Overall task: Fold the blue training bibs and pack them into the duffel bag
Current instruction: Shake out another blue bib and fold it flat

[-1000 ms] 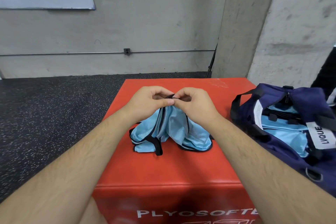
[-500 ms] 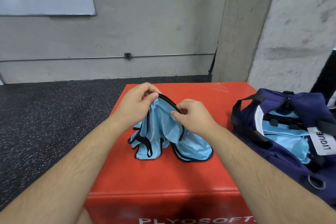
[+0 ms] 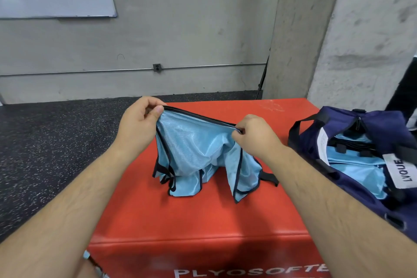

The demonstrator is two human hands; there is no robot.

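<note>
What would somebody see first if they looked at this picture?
The shiny blue bib in the middle catches the eye first. The left hand and the right hand pinch its black-trimmed top edge and hold it stretched over the bright red box. To the right is an open navy duffel bag with more blue fabric inside.

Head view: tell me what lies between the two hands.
In the head view, the black-trimmed top edge of the blue bib stretches between the left hand and right hand, both pinching it.
</note>
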